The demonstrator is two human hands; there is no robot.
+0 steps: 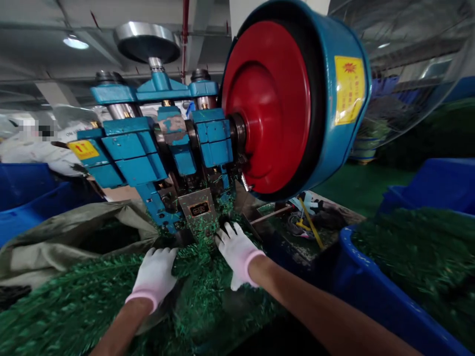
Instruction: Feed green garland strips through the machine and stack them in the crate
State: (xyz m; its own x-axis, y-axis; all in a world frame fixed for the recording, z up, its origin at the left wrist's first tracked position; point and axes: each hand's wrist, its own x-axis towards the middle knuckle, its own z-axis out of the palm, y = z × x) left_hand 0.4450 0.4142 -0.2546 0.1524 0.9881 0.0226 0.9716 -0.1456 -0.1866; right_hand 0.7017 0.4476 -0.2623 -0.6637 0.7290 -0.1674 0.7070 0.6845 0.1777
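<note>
My left hand (pixel 156 274), in a white glove with a pink cuff, is closed at the end of a green artificial pine branch (pixel 189 259), low in front of a blue punch press (pixel 135 146). Its fingertips are partly hidden. My right hand (pixel 239 254), gloved the same way, lies with its fingers stretched and apart beside the press's metal front plate (pixel 198 207). Green clippings cling to that plate and cover the work surface between my hands. A large red flywheel (pixel 270 109) in a blue guard rises above my right hand.
More green branches (pixel 67 301) are heaped at left, before an open cloth sack (pixel 48 237). Blue bins stand at left (pixel 29 185) and right (pixel 374 282), the right one filled with greenery. A yellow-handled tool (pixel 309 220) lies behind my right arm. A person is at far left.
</note>
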